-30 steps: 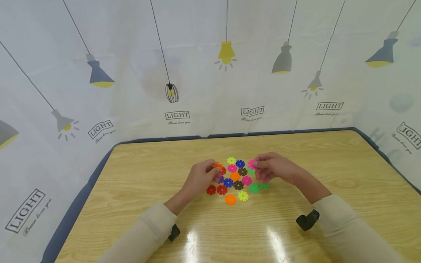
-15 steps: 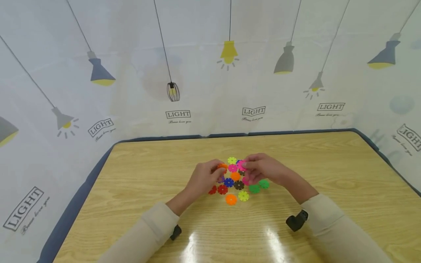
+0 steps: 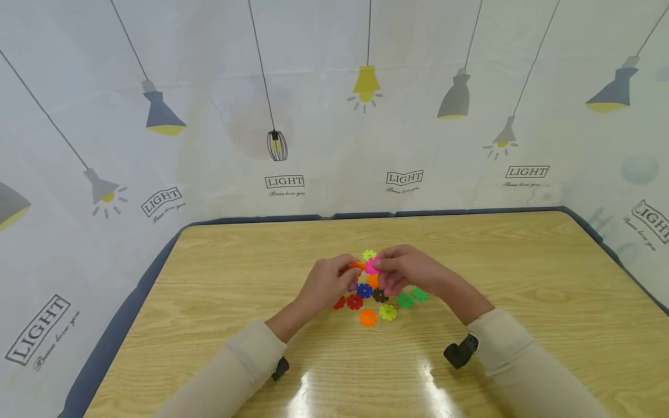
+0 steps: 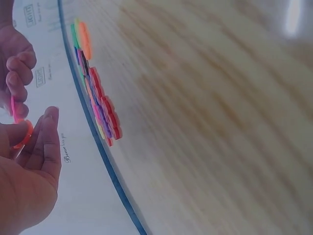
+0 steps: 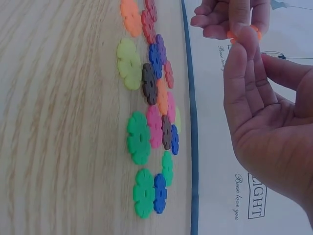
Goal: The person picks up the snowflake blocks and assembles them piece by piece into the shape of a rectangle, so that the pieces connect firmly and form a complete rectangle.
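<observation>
In the head view my left hand (image 3: 325,283) pinches an orange notched plastic disc (image 3: 358,265), a flower-shaped snowflake building piece. My right hand (image 3: 416,270) pinches a pink disc (image 3: 371,266) of the same kind. Both pieces are held above the table, and their edges meet or nearly meet; whether they are slotted together I cannot tell. The left wrist view shows the orange disc (image 4: 28,133) tilted between thumb and fingers, with the pink disc (image 4: 14,108) coming in from above it. From the right wrist, my fingers hide the pink disc.
Several loose notched discs lie flat on the wooden table (image 3: 235,278) below the hands, among them a green disc (image 5: 139,138), a yellow disc (image 5: 128,63) and a blue disc (image 5: 160,193). A white curtain (image 3: 324,145) printed with lamps stands behind the table's far edge.
My right hand has moved left with the pink disc, from above the green pieces up to the orange disc. My left hand has barely moved and keeps its hold.
</observation>
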`<state>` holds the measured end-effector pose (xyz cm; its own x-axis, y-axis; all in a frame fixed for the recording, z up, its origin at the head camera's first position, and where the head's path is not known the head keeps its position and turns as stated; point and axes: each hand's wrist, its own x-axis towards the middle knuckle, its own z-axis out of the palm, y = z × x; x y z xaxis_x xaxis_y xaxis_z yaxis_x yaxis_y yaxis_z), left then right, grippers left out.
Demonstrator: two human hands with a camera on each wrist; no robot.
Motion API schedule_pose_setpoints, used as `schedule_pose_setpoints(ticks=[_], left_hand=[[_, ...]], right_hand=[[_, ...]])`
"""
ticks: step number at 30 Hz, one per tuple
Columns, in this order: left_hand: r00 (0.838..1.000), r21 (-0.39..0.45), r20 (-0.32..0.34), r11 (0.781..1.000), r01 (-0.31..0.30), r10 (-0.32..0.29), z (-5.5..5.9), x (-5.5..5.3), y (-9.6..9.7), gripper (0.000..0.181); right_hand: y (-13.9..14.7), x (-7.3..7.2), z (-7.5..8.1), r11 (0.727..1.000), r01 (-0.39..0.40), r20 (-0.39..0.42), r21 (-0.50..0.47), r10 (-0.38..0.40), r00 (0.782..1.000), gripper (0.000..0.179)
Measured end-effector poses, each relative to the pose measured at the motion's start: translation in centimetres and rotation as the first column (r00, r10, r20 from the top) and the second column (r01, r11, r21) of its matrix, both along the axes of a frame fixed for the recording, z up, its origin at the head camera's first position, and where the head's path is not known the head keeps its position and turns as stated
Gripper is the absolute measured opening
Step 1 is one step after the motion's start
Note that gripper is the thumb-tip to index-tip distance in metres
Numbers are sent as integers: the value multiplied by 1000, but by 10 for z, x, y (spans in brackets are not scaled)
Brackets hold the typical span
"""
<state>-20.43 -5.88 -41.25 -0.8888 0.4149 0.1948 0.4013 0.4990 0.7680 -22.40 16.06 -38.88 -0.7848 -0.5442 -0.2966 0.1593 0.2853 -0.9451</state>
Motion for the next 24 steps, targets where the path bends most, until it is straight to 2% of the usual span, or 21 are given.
schedule_pose_setpoints(ticks=[7,14,17,20,24], left_hand=[[1000,-3,-23,1000,19,-19,4,0,1,14],[988,-100,-146,994,33,-47,9,1,1,15],[982,-136,-180,990,29,-53,10,1,1,16],[985,-148,-167,989,24,-49,10,1,1,17],[995,-135,-93,991,16,-29,13,0,0,16]], right_hand=[[-5,0,1,1000,4,14,21,-4,1000,35],[-12,0,0,1000,30,40,0,-30,999,25],[-14,0,-2,999,33,52,-14,-32,998,23],[-14,-2,-3,999,30,47,-18,-29,998,24],[-13,-3,0,1000,8,35,-12,-8,999,30]])
